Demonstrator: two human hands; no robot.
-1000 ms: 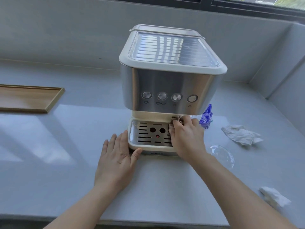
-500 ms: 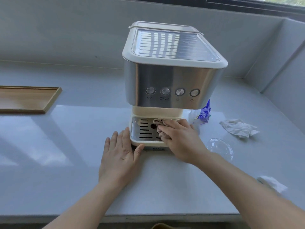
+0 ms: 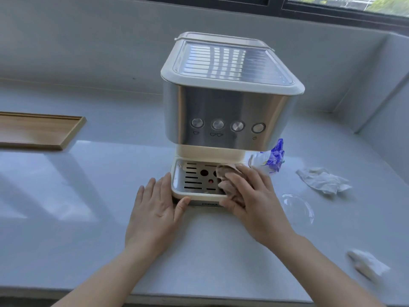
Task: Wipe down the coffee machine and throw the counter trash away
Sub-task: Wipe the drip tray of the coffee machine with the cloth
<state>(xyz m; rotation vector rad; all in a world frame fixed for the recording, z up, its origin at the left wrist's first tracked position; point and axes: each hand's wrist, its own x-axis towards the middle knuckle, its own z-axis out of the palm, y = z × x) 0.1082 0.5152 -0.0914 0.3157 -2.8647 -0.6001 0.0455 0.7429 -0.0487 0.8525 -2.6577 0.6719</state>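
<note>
We take this for a home kitchen: a pale grey worktop [image 3: 66,196] under a window [image 3: 332,5], carrying a coffee machine [image 3: 225,103] and a wooden tray [image 3: 39,131].

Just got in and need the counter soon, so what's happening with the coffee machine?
A person is wiping the coffee machine. The right hand presses a beige cloth onto the drip tray, while the left hand lies flat on the counter against the tray's corner. Trash sits to the right: two crumpled tissues, a clear plastic lid and a blue wrapper.
</note>
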